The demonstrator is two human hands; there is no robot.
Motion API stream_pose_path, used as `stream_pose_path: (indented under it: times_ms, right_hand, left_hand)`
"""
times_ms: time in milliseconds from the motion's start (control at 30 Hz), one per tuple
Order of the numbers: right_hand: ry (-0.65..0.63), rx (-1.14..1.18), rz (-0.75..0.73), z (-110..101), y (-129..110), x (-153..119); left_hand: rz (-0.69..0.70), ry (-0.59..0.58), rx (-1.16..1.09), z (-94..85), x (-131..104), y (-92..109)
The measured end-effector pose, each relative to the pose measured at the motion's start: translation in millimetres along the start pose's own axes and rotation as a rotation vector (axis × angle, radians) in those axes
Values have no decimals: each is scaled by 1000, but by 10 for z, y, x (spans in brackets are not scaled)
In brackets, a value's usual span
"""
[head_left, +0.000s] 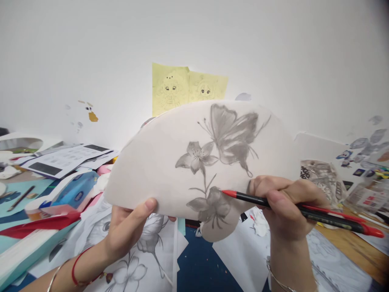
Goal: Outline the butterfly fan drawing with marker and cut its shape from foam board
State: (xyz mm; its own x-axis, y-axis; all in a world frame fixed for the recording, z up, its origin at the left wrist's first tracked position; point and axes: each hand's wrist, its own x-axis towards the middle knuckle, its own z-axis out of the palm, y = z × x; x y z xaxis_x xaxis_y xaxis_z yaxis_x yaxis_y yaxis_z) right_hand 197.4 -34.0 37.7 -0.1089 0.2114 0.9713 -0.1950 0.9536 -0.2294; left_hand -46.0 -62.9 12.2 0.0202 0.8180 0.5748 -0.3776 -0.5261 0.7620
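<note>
A fan-shaped paper [146, 170] is held up above the table [355, 257], its drawn face turned to the viewer. Its long axis is laid from left to right across the view, and its arched edge is pointed upward. The lower left edge is pinched by the left hand [130, 227], with the thumb laid on the front and the other fingers mostly hidden behind.

By the right hand [291, 205], a black pen [251, 198] is gripped between bent fingers at the lower right of the paper; whether the paper is also gripped there cannot be told. The pen's long axis is slanted gently down from left to right. One red end is pointed left, over the lower flower [214, 205], though contact cannot be made out; the other red end is pointed right. A red-and-black pen [334, 213] is held alongside it.

A grey butterfly [234, 134] is drawn above the upper flower [196, 156]. Beneath the left arm, a printed sheet [130, 269] is spread, bearing a butterfly and flowers. Yellow notes [170, 91] are seen on the wall [121, 48] behind.
</note>
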Motion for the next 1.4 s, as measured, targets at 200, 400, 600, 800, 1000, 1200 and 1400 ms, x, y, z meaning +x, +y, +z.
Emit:
stream_pose_path:
  times_ms: [200, 400, 600, 800, 1000, 1200, 1400]
  right_hand:
    - [16, 6, -11, 17, -9, 7]
    - [6, 6, 10, 12, -21, 2]
    - [-47, -24, -35, -6, -21, 1]
    - [-172, -156, -146, 5, -30, 39]
    - [-204, -194, -172, 17, -39, 58]
    - [-194, -181, -175, 25, -39, 57]
    - [-123, -107, -157, -18, -4, 19]
  left_hand:
    - [4, 3, 13, -14, -12, -69]
    - [-12, -34, 38, -20, -19, -84]
    - [-13, -52, 25, -29, -21, -72]
    - [15, -38, -2, -11, 2, -54]
    - [61, -44, -62, 12, 18, -41]
    - [25, -13, -51, -11, -2, -78]
    - [9, -23, -70, -17, -26, -75]
